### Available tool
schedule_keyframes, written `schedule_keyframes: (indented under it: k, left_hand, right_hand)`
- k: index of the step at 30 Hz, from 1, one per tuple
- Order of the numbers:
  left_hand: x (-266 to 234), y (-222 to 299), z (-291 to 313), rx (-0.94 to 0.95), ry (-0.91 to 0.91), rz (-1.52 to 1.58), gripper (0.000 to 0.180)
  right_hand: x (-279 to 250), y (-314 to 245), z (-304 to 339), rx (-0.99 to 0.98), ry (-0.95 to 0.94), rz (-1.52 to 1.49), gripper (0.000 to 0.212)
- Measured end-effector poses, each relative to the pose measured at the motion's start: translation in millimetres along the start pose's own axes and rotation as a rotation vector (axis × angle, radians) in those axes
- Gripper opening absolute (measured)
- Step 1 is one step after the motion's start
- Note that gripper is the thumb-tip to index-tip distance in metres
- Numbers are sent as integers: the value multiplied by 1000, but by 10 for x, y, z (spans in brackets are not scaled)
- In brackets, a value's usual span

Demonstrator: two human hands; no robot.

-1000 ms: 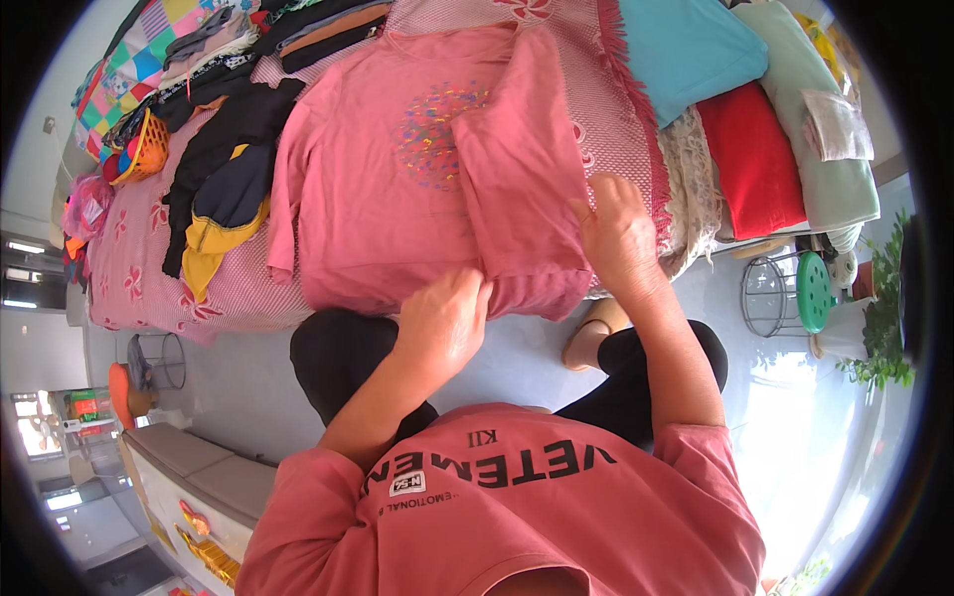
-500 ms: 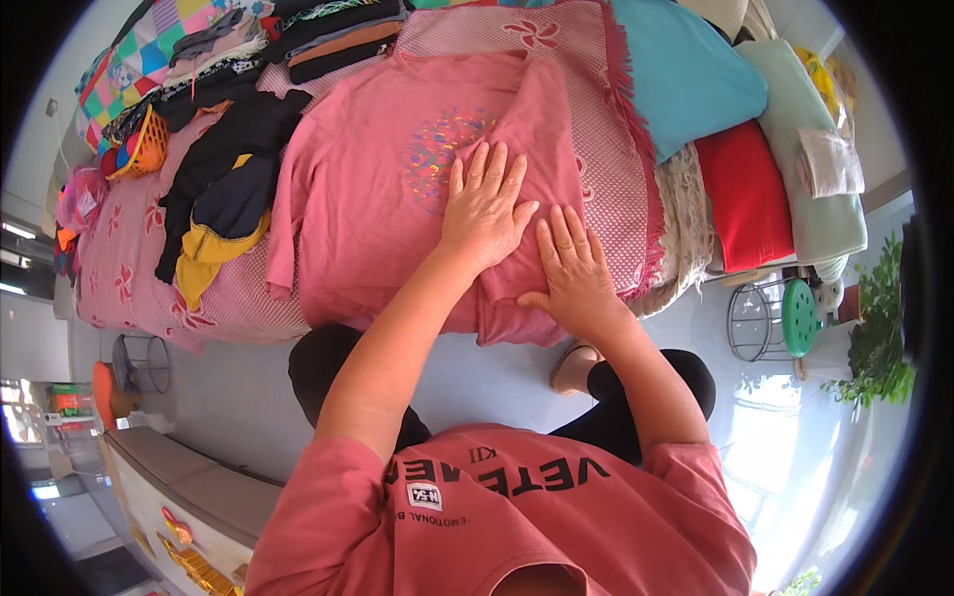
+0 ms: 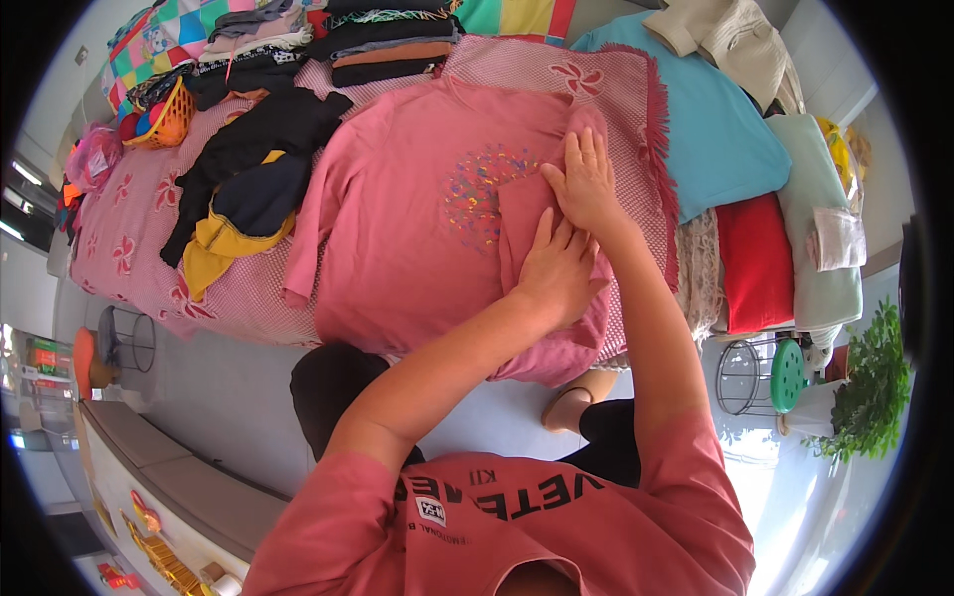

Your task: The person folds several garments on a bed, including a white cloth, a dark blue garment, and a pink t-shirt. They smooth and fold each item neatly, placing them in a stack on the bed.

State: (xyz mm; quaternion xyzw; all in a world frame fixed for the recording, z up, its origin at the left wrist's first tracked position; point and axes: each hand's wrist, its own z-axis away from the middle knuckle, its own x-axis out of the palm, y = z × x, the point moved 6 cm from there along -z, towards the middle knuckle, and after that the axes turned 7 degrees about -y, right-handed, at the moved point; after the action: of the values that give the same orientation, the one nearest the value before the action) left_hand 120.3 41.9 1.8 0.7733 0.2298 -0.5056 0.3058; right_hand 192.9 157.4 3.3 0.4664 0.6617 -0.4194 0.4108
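A pink long-sleeved top [image 3: 407, 199] lies spread on a bed cover, with a colourful speckled print on its chest. Its right-side sleeve [image 3: 517, 214] is folded in over the body, bent near the shoulder. My left hand [image 3: 561, 270] rests on this folded sleeve, fingers stretched out and slightly apart. Farther up, my right hand [image 3: 588, 184] lies flat along the outer fold, thumb out to the left, and its wrist passes close to the left fingertips. The left-side sleeve [image 3: 320, 233] lies loose and unfolded.
Left of the top are black clothes [image 3: 248, 139] with a yellow-and-navy garment [image 3: 243, 214]. An orange basket [image 3: 174, 119] and folded stacks [image 3: 388, 65] stand farther back. On the right lie a blue cloth [image 3: 715, 129], a red cloth [image 3: 757, 263] and a pale green roll [image 3: 820, 288].
The right-side sleeve has gone from lying down the side to folded across the chest. My right hand moved up and my left hand moved right and nearer. The view has shifted slightly.
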Motion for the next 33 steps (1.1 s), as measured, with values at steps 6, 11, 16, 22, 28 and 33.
schedule_keyframes:
  k: [6,11,16,22,28,33]
  left_hand:
    - [154,-162,144,1,-5,93,67]
    - [105,-64,260,79,21,148,63]
    - [212,129,539,131,-80,110,66]
    - [333,380,861,188,-192,-95,79]
    - [118,568,1170,238,-190,301,81]
    - [-509,-112,615,102,182,324,36]
  right_hand:
    - [545,175,-422,131,-60,23,95]
    - [652,347,-680,181,36,17,93]
    - [734,538,-1065,229,-40,-38,85]
    - [900,913,-1419,250,-63,-17,74]
    - [506,740,-1247,282,109,-60,69]
    - [-137,417,-477,169,-44,-75,62]
